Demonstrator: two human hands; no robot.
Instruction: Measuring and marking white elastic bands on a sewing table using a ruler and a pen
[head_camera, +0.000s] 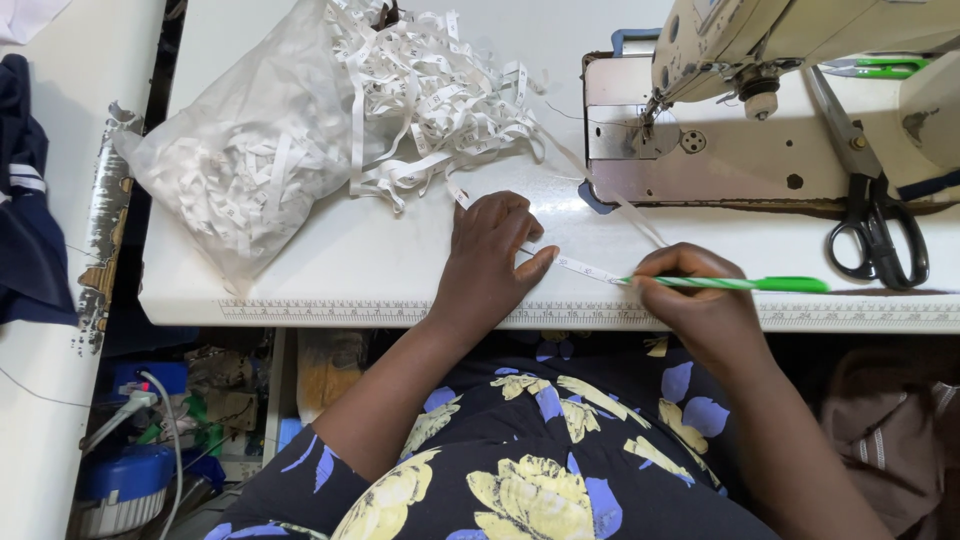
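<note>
A view from above onto a white sewing bench (330, 260), seen over the lap of a person in a dark dress with yellow and blue flowers.

At the centre of the frame the left hand (490, 255) lies palm down on the bench, fingers slightly curled, thumb stretched out to the right. It presses flat a narrow white label tape (585, 268). The tape's long axis runs diagonally, from upper left near the fingertips to lower right, and it lies on the bench between the two hands.

Just right of centre the right hand (690, 295) is closed in a writing grip around a green pen (740, 284). The pen lies almost level, its long axis left to right: the tip points left and touches the lower right end of the tape, and the back end reaches toward the right side of the frame.

In the upper left and upper middle a clear plastic bag (240, 160) lies on the bench, spilling a tangled heap of white label strips (430, 90). In the upper right stands a cream-coloured sewing machine (760, 40) with its needle over a metal plate. Right of it, black-handled scissors (870, 200) lie with the blades pointing up the frame and the handles toward the near edge. A printed ruler (400, 312) runs along the front edge of the bench.

At the far left, dark blue cloth (25, 200) hangs over a neighbouring surface. At the lower left, below the bench, blue items and cables lie in clutter.
</note>
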